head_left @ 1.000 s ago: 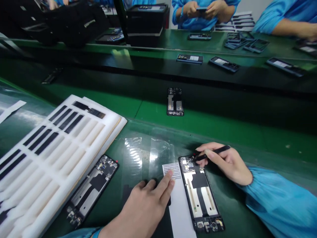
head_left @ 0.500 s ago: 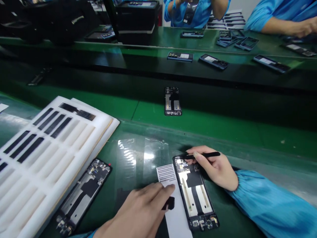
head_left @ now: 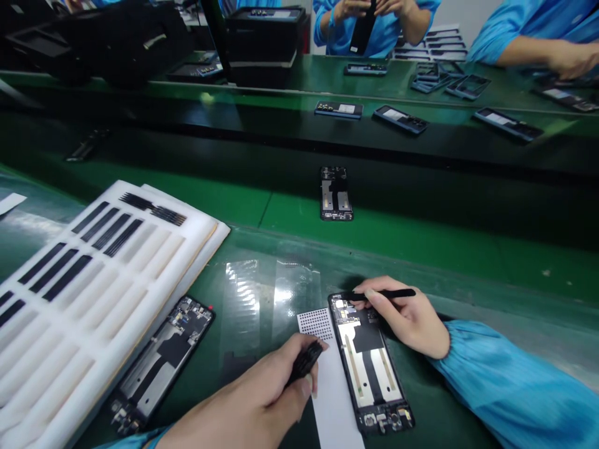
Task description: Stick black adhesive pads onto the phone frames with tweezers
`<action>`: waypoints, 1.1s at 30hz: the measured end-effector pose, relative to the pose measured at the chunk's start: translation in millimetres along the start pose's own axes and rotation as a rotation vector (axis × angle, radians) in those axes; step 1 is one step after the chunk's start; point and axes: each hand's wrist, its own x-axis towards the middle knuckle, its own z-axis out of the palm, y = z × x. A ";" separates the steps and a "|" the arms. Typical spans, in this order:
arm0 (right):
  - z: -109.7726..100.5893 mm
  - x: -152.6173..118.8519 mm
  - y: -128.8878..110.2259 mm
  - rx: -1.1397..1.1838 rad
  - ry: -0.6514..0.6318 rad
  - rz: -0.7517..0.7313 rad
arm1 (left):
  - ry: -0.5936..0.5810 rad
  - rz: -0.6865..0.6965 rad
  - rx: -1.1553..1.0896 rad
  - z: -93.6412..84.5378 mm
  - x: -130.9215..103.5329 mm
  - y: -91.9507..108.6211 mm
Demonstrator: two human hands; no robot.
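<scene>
My left hand [head_left: 262, 390] is closed around a small stack of thin black strips [head_left: 305, 363], held over a white sheet [head_left: 336, 393]. Small dark dots in rows cover the sheet's top end. Just right of the sheet lies an opened phone [head_left: 381, 374], its inner parts facing up. Black tweezers [head_left: 399, 292] are pinched in my right hand [head_left: 412, 321], with their tip at the phone's upper end; the fingers partly hide that end. Another opened phone [head_left: 161, 368] lies tilted to the left of my left hand.
A white foam tray [head_left: 154, 268] with slots, some holding black strips, stands at left. Clear plastic sheets [head_left: 283, 280] lie ahead. One opened phone [head_left: 336, 196] rests on the green belt [head_left: 281, 212]. Across it, co-workers in blue sleeves [head_left: 515, 28] handle parts near several phone frames [head_left: 468, 86].
My left hand has turned over, bringing the strip stack into clearer view. My right hand and the tweezers stay at the phone's upper end. The view has shifted slightly.
</scene>
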 end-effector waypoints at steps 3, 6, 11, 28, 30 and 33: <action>-2.4 -0.1 3.1 -0.029 -0.039 -0.121 | -0.038 -0.048 -0.039 0.7 2.6 1.1; -5.1 -0.4 5.8 -0.002 -0.129 -0.291 | -0.008 0.005 -0.031 0.2 5.6 5.8; -7.6 2.1 8.3 0.125 0.017 -0.308 | 0.212 0.318 0.189 12.4 10.9 8.9; -16.2 23.0 21.0 0.550 0.236 0.176 | 0.446 0.918 1.194 109.0 41.0 2.7; -16.6 23.7 21.3 0.561 0.226 0.180 | 0.422 0.859 1.211 111.5 41.8 -1.3; -16.5 25.0 22.6 0.577 0.219 0.187 | 0.448 0.863 1.179 116.0 44.9 -8.4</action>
